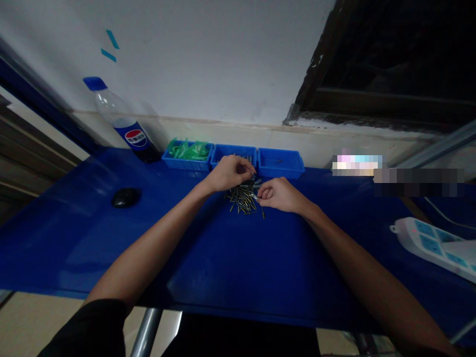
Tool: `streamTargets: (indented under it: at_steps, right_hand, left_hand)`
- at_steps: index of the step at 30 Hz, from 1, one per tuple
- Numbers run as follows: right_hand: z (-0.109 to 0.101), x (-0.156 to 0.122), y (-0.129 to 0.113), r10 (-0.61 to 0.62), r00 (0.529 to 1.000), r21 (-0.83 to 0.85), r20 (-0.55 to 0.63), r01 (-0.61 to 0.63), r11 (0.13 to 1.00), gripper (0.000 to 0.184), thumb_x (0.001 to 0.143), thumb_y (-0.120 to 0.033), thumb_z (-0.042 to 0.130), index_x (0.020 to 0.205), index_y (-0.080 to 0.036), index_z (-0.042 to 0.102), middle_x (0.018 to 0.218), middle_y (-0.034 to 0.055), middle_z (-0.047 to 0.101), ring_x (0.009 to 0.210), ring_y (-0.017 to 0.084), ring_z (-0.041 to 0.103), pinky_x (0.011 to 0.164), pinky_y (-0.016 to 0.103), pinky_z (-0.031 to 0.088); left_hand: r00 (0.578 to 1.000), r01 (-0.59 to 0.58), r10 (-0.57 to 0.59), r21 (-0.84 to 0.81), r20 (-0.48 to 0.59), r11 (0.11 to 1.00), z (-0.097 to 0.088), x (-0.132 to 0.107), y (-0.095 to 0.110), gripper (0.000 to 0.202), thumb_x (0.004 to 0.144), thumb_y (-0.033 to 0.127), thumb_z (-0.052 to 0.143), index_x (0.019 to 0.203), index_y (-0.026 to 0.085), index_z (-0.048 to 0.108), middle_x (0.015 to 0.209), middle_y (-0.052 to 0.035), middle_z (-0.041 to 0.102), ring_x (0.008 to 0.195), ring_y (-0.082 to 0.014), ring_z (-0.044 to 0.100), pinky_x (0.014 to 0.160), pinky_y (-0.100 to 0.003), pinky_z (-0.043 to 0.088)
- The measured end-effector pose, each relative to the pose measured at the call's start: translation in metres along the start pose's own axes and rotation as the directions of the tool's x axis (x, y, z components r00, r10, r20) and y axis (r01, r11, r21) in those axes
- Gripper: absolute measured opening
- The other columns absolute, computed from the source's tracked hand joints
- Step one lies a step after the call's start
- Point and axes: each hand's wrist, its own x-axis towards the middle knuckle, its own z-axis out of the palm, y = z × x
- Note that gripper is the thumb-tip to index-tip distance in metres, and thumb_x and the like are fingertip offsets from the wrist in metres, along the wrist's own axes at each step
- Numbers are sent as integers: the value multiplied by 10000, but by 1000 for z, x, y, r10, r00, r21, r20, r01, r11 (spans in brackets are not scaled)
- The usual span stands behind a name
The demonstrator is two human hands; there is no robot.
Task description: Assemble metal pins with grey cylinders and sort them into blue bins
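Note:
A heap of several small dark metal pins or screws (243, 198) lies on the blue table top (230, 263), just in front of three blue bins. My left hand (231, 171) hovers over the back of the heap with its fingers curled and pinched together; what they hold is too small to make out. My right hand (278, 194) rests at the heap's right edge, fingers closed in a pinch on one of the pins. The left bin (187, 154) holds green plastic pieces, the middle bin (233, 152) is partly hidden by my left hand, and the right bin (280, 163) looks nearly bare.
A plastic cola bottle (124, 124) stands at the back left against the white wall. A black computer mouse (126, 197) lies on the left of the table. A white and blue power strip (435, 243) sits at the right edge.

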Motion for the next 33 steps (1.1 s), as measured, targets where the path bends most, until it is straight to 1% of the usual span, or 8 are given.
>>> streamTargets:
  at_steps: [3, 8, 14, 19, 25, 29, 33]
  right_hand:
    - [3, 0, -3, 8, 999, -39, -32, -9, 999, 47, 724, -201, 765, 760, -171, 762, 675, 34, 754, 619, 177, 715, 609, 283, 519]
    - [5, -1, -8, 15, 998, -125, -61, -23, 992, 41, 742, -210, 753, 760, -174, 760, 680, 35, 760, 630, 184, 718, 607, 288, 507]
    - [1, -5, -15, -22, 995, -209, -96, 2, 978, 44, 747, -239, 758, 739, -196, 760, 710, 34, 779, 685, 206, 747, 633, 302, 525]
    - [-4, -9, -25, -63, 994, -232, -89, 41, 972, 37, 775, -207, 735, 772, -189, 768, 722, 44, 792, 717, 211, 768, 675, 308, 543]
    - [-11, -10, -33, -85, 994, -315, -63, 61, 947, 83, 812, -217, 720, 813, -200, 801, 738, 58, 785, 734, 218, 755, 704, 332, 552]
    - [-21, -12, -35, -104, 993, -285, -53, 85, 955, 95, 818, -221, 723, 841, -210, 814, 756, 56, 788, 740, 220, 750, 723, 348, 563]
    - [-31, -15, -33, -156, 986, -214, -65, 139, 967, 138, 847, -272, 717, 920, -234, 827, 829, 54, 807, 788, 229, 764, 772, 362, 578]
  left_hand:
    - [1000, -6, 6, 13, 5, 1000, 1, 0, 1, 234, 840, 270, 649, 939, 144, 819, 977, -108, 811, 844, -189, 749, 775, -304, 603]
    - [1000, -13, 13, 11, 10, 1000, 1, -1, 0, 236, 839, 277, 647, 934, 145, 817, 992, -108, 810, 853, -190, 750, 795, -311, 605]
    - [1000, -12, 12, 16, 10, 1000, 0, -1, 1, 241, 836, 277, 637, 937, 148, 815, 979, -105, 808, 850, -193, 746, 780, -312, 601]
    - [1000, -13, 13, 23, 16, 1000, 0, -1, 2, 260, 830, 275, 632, 961, 143, 813, 968, -104, 806, 839, -190, 744, 767, -308, 594]
    - [999, 2, -2, 11, 33, 1000, 0, -1, 3, 275, 825, 269, 630, 980, 135, 814, 974, -114, 805, 832, -184, 741, 763, -298, 590]
    - [999, 15, -15, -10, 53, 1000, -3, 0, 3, 281, 818, 265, 639, 992, 130, 812, 937, -108, 804, 822, -181, 741, 763, -292, 588]
    - [989, 55, -47, -58, 141, 997, -6, 0, 2, 292, 822, 280, 659, 1015, 121, 809, 882, -99, 802, 774, -171, 734, 728, -278, 580]
